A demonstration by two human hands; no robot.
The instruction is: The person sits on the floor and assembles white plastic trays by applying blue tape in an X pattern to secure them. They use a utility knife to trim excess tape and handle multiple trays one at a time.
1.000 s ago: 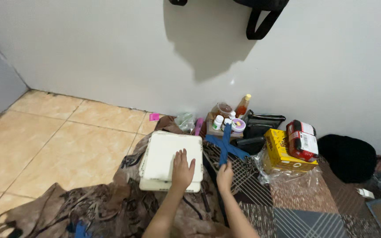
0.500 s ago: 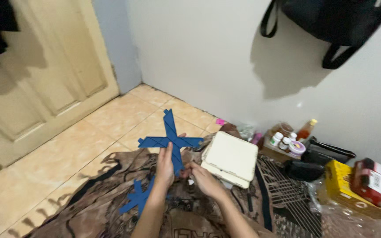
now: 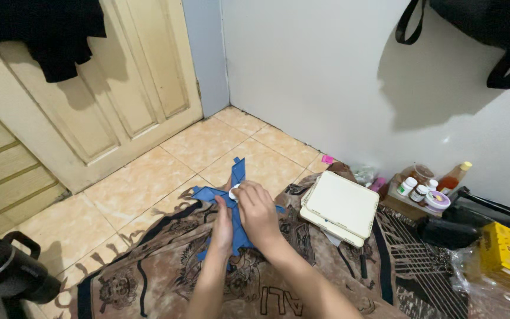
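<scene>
A blue cross-shaped flat thing (image 3: 236, 177), made of long strips, lies over the edge of a brown patterned cloth (image 3: 166, 266) and the tiled floor. My left hand (image 3: 222, 221) rests on its lower strip. My right hand (image 3: 257, 208) lies over its centre, fingers curled around a small white piece (image 3: 234, 189) at the crossing. A closed white square box (image 3: 340, 207) sits on the cloth just right of my hands.
Small bottles and jars (image 3: 423, 189) stand by the wall at right, with a black case (image 3: 450, 233), a yellow box (image 3: 503, 251) and clear plastic. A black jug (image 3: 4, 274) is at the lower left. A cream door (image 3: 90, 88) with dark clothing stands behind.
My view has swung left from the wall toward the door. The blue cross moved from beside the bottles to the left of the white box, and both hands now lie on it.
</scene>
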